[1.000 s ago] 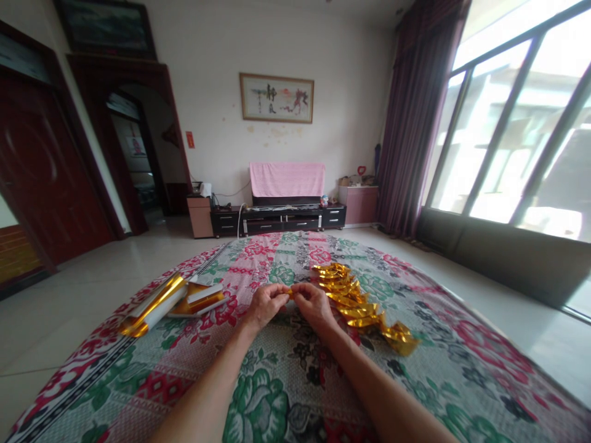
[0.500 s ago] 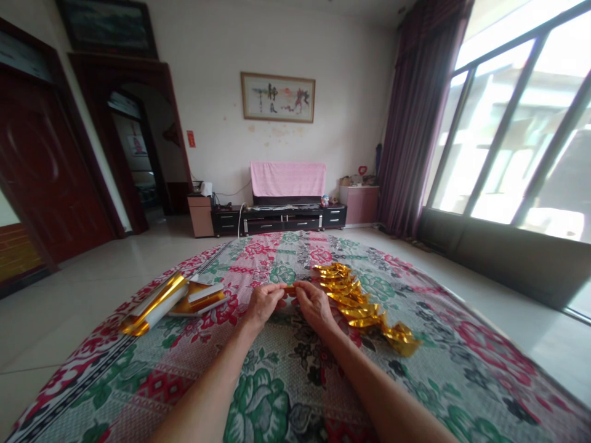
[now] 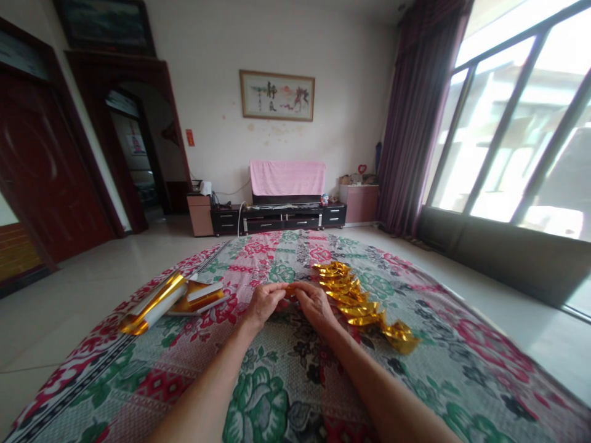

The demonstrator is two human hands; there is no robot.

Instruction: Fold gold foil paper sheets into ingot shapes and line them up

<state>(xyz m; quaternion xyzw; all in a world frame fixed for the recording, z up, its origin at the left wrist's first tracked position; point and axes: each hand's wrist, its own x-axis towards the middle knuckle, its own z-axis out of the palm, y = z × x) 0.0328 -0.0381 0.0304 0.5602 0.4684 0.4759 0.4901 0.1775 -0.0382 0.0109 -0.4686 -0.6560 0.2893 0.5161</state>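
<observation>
Between my two hands is a small folded piece of gold foil paper (image 3: 290, 290), mostly hidden by the fingers. My left hand (image 3: 265, 304) pinches its left end, and my right hand (image 3: 314, 303) pinches the other end. Just right of my right hand lies a row of several folded gold foil paper pieces (image 3: 344, 292), shaped like ingots, running towards me. Off to the left rest gold foil sheets with white backs, one loosely rolled (image 3: 157, 301) and others curled (image 3: 198, 298) behind it.
A flowered cloth (image 3: 258, 400) in red, green and grey covers the round table. Beyond it stand a low black TV cabinet (image 3: 286, 223) and a television under a pink towel (image 3: 289, 178). A purple curtain (image 3: 406, 123) hangs beside the window at right.
Both hands keep their pinch on the gold foil paper, with the fingers shifting only slightly. The view has tilted a little; the foil row and the sheets lie where they were.
</observation>
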